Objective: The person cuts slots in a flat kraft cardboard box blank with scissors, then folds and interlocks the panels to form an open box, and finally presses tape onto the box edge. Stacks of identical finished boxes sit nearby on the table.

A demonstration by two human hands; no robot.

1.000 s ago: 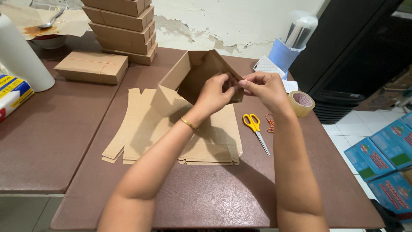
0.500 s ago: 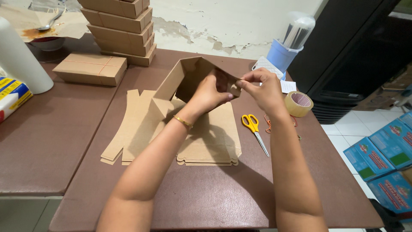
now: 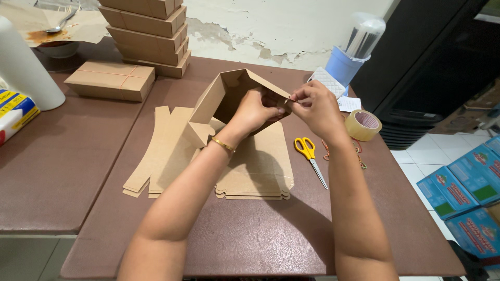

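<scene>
A brown cardboard box (image 3: 219,96), half folded and open towards me, is held up above the table. My left hand (image 3: 258,109) reaches into its opening and grips the right wall, thumb on the edge. My right hand (image 3: 315,106) pinches the same right flap from outside, fingers closed on the cardboard. A gold bracelet sits on my left wrist. Under the box lies a stack of flat unfolded box blanks (image 3: 172,151) on the brown table (image 3: 250,234).
Yellow-handled scissors (image 3: 308,153), rubber bands and a tape roll (image 3: 363,125) lie right of my hands. Finished boxes are stacked at the back (image 3: 148,28), with one closed box (image 3: 110,80) left. A white roll (image 3: 23,65) stands far left. Blue cartons (image 3: 463,192) sit on the floor right.
The box has been tipped up a little and turned so its opening faces me more. My hands stay on its right flap, shifted slightly up.
</scene>
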